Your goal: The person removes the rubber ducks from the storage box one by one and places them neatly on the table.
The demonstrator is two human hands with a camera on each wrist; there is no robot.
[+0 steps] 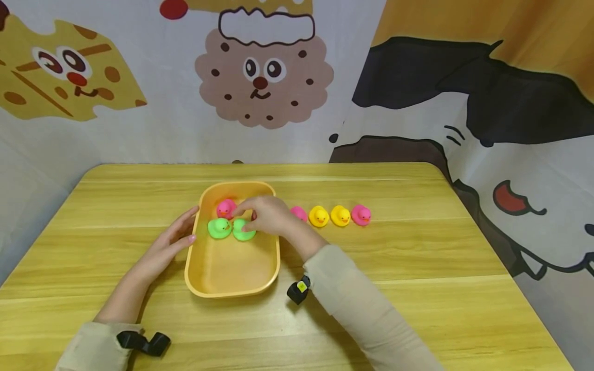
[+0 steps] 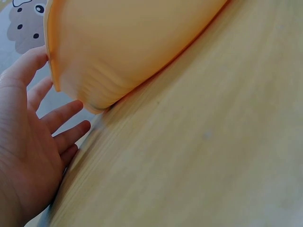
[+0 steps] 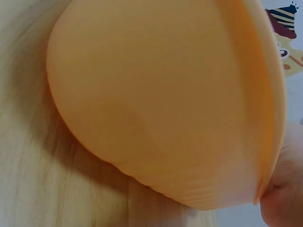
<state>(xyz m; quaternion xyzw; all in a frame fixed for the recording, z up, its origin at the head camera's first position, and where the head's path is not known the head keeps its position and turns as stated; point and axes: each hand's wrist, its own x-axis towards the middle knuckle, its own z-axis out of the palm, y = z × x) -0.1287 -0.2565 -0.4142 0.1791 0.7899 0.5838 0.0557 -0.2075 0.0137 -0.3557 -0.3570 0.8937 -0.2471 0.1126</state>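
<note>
A yellow-orange plastic tub (image 1: 232,268) stands on the wooden table, left of centre. Inside, toward the far end, sit a pink rubber duck (image 1: 226,208), a green duck (image 1: 219,228) and a second green duck (image 1: 243,232). My right hand (image 1: 269,214) reaches over the tub's right rim and pinches the second green duck; its thumb lies on the duck. In the right wrist view the tub wall (image 3: 156,94) hides its fingers. My left hand (image 1: 164,245) touches the tub's left side with spread, fairly straight fingers, seen also against the tub wall (image 2: 118,42) in the left wrist view.
Right of the tub a row of ducks lines the table (image 1: 394,288): a pink duck (image 1: 299,213) partly behind my right hand, two yellow ducks (image 1: 318,216) and another pink duck (image 1: 361,215). A cartoon-printed curtain (image 1: 171,103) hangs behind the table's far edge.
</note>
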